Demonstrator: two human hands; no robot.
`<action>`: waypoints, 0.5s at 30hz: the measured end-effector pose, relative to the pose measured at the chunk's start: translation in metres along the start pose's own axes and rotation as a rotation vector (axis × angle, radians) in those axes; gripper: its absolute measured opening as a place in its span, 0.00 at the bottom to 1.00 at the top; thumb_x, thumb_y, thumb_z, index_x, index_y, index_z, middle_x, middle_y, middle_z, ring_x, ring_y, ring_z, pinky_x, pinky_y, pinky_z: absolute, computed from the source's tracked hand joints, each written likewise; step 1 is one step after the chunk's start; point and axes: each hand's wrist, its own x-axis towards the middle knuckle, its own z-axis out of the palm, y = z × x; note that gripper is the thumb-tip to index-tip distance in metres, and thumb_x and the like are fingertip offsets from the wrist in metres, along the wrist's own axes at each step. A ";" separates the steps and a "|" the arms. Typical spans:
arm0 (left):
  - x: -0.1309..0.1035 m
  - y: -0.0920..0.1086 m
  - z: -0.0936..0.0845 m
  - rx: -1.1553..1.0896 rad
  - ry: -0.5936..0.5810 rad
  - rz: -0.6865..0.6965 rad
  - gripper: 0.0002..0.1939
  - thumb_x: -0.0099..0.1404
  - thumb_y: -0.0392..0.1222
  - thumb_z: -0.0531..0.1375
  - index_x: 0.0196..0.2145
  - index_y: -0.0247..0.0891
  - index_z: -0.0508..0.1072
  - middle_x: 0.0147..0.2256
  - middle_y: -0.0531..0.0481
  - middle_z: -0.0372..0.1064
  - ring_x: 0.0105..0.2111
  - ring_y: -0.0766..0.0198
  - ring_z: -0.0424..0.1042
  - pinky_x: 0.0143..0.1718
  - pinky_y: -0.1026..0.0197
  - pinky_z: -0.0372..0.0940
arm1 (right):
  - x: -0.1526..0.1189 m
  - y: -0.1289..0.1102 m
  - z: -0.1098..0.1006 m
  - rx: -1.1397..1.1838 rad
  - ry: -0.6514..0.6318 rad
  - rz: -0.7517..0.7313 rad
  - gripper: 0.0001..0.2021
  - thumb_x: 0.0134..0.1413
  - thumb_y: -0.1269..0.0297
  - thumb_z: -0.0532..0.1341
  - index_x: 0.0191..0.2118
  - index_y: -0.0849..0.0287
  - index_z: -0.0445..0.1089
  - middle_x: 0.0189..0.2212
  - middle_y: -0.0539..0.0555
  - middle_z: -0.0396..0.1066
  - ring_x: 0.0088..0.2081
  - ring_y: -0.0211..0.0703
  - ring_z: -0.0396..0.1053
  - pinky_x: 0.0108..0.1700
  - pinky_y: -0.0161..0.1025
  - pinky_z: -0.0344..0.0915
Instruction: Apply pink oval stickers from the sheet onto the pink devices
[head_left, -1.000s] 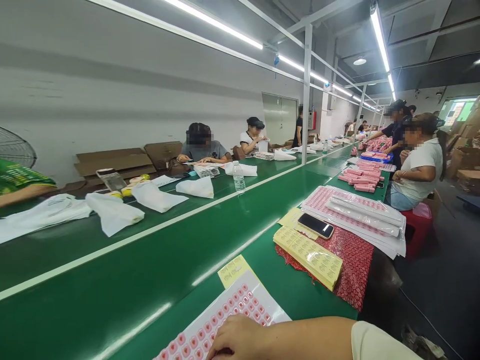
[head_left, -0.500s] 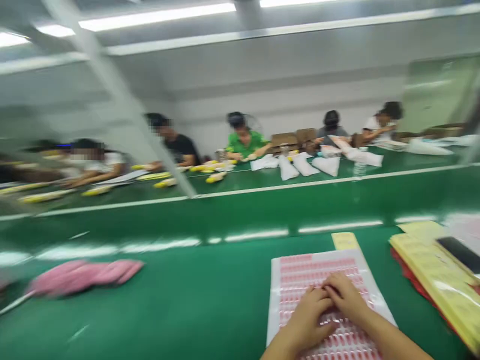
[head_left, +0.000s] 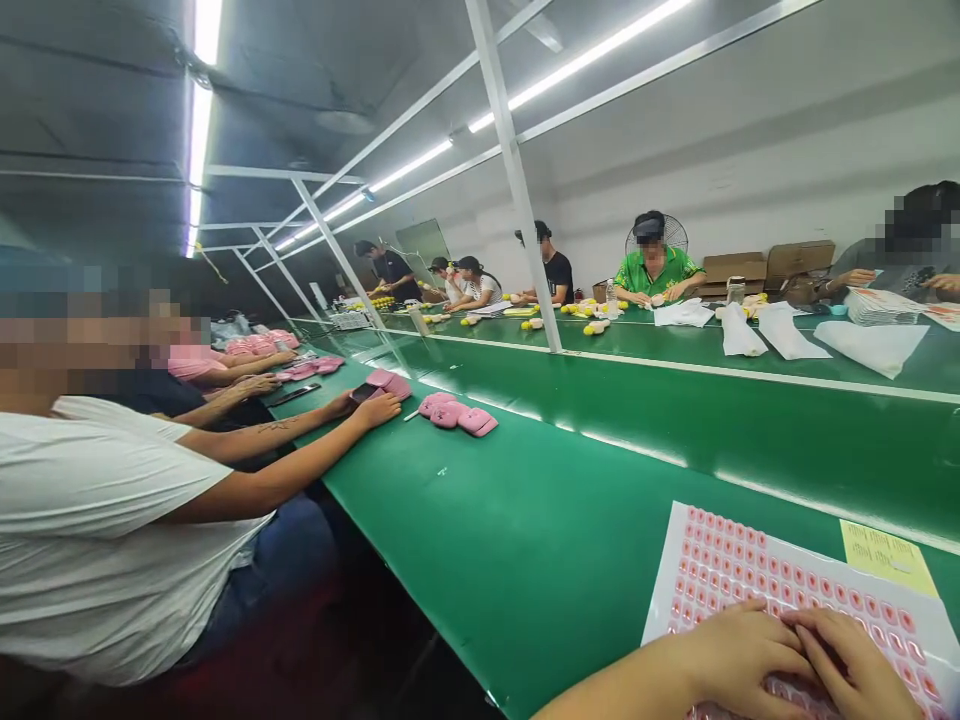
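Note:
A white sheet [head_left: 660, 590] covered in rows of small glossy pink-and-red oval pieces lies on the green table at the lower right. My left hand [head_left: 750, 660] rests on the sheet, its fingers loosely spread and holding nothing. Beside it my right hand [head_left: 855, 660] also lies on the sheet, fingers extended and touching the left hand's fingertips. Part of the right hand is cut off by the frame's bottom edge. A yellow printed sheet [head_left: 889, 558] sticks out from behind the white one.
Pink padded pieces [head_left: 457, 413] lie on the green table [head_left: 525, 510]. At left, a person in a white shirt [head_left: 112, 500] holds a phone [head_left: 365, 392]. Beyond the raised edge, several people work among white bags [head_left: 791, 332] and yellow-tipped items. A metal post [head_left: 517, 180] stands mid-view.
The view has swung left, bringing the people along the left side into sight. The sheet and my hands now appear lower and further right. Both hands remain on the sheet.

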 end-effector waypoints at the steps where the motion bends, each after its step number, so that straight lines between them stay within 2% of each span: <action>1: 0.000 0.000 0.000 -0.005 0.006 -0.002 0.19 0.56 0.45 0.58 0.45 0.36 0.66 0.46 0.49 0.68 0.50 0.61 0.61 0.57 0.58 0.41 | 0.001 -0.002 -0.001 -0.001 0.000 0.000 0.15 0.48 0.51 0.52 0.31 0.53 0.71 0.31 0.58 0.72 0.35 0.50 0.69 0.39 0.47 0.66; 5: -0.005 0.000 0.000 -0.045 0.058 0.000 0.19 0.56 0.45 0.59 0.44 0.36 0.67 0.46 0.49 0.68 0.50 0.62 0.61 0.56 0.59 0.42 | 0.001 -0.017 -0.005 -0.009 -0.017 -0.001 0.13 0.49 0.55 0.52 0.31 0.55 0.71 0.30 0.58 0.72 0.35 0.49 0.68 0.38 0.46 0.65; 9: -0.011 0.001 0.000 -0.203 0.122 -0.037 0.18 0.55 0.43 0.59 0.45 0.39 0.67 0.46 0.49 0.67 0.49 0.62 0.61 0.55 0.58 0.45 | 0.000 -0.039 -0.006 -0.004 -0.020 0.018 0.13 0.52 0.61 0.50 0.30 0.58 0.69 0.29 0.57 0.70 0.34 0.47 0.66 0.39 0.45 0.62; 15: -0.019 0.003 -0.002 -0.389 0.126 -0.086 0.21 0.52 0.38 0.61 0.45 0.44 0.67 0.47 0.50 0.65 0.49 0.61 0.60 0.55 0.56 0.45 | -0.002 -0.053 0.001 -0.001 0.016 0.046 0.11 0.52 0.66 0.49 0.29 0.59 0.67 0.29 0.55 0.68 0.34 0.44 0.63 0.38 0.43 0.59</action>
